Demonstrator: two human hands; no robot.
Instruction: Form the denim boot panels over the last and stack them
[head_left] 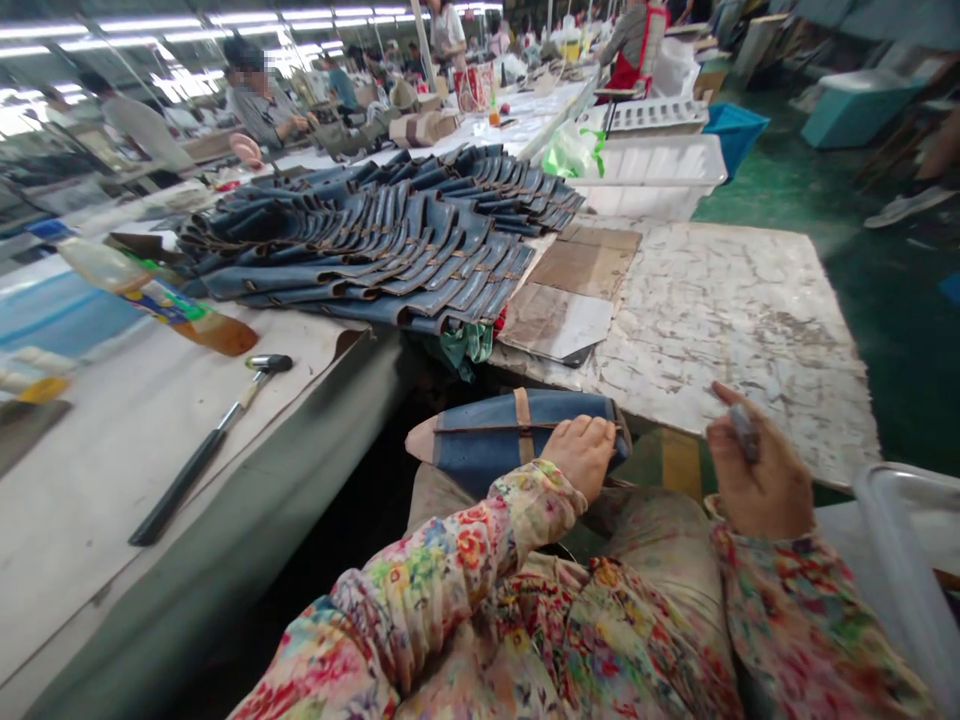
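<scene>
My left hand (581, 452) is curled over the right end of a blue denim shoe upper (487, 438) with a tan strap, holding it on my lap. My right hand (754, 470) is closed around a small grey pen-like tool (744, 432), held beside the edge of the worn white board (720, 320). Both arms wear floral sleeves. A large fanned pile of the same blue denim pieces (382, 235) lies on the bench ahead.
A hammer (206, 450) lies on the left bench, near a tilted plastic bottle (157, 295). Brown card sheets (570, 285) sit on the board. White trays (660, 165) stand behind. Other people work at far benches. A white chair frame (907, 560) is at right.
</scene>
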